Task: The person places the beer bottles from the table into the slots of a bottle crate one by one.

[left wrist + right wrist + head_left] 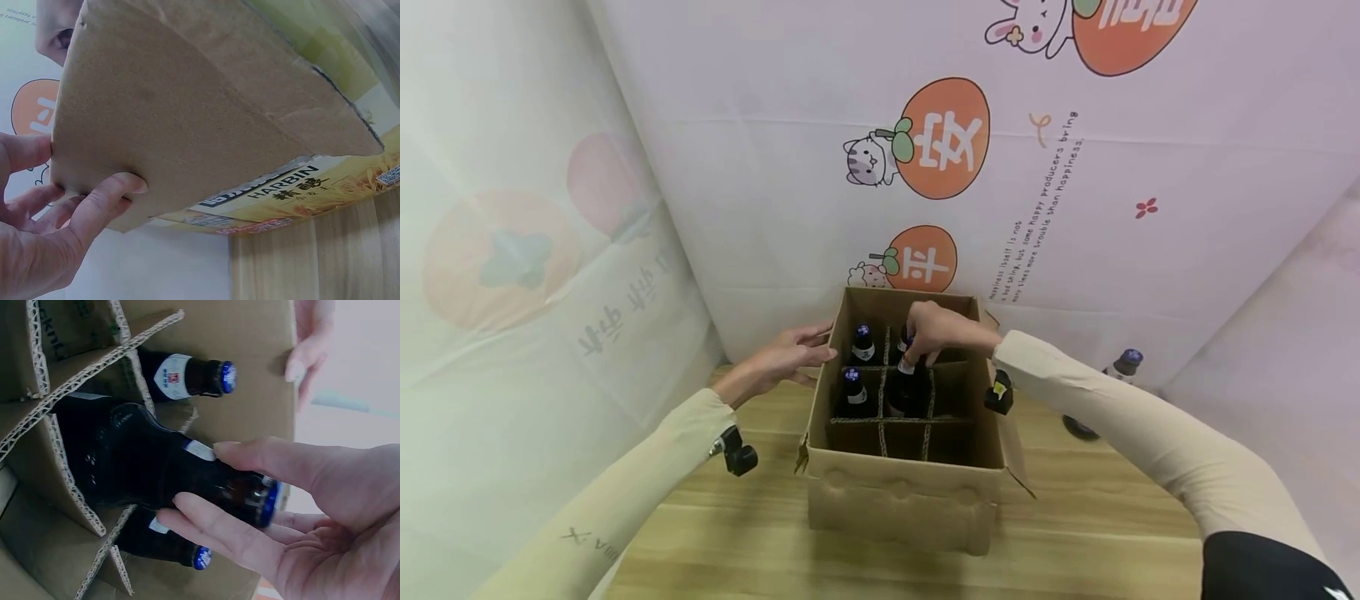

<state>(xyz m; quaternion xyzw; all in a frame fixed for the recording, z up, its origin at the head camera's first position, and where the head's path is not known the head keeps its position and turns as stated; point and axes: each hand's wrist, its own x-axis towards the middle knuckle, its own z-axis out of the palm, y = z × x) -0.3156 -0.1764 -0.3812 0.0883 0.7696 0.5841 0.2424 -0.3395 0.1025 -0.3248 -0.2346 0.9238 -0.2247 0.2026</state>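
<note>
A cardboard box point(901, 496) with its top open stands on the wooden table, split by cardboard dividers point(882, 437) into compartments. My right hand point(934, 327) grips the neck of a dark beer bottle point(134, 456) with a blue cap, thumb on one side and fingers on the other. The bottle's lower part sits in a middle compartment. Other capped bottles stand around it, one at the back left point(863, 343) and one in front of that point(853, 393). My left hand point(778, 358) touches the box's left side near the rim, fingertips against the folded-down flap point(169, 100).
Right of the box, partly behind my right forearm, another blue-capped bottle point(1124, 365) is on the table point(737, 533). A side flap point(1013, 446) sticks out at the box's right. A printed white cloth point(775, 167) hangs behind the table.
</note>
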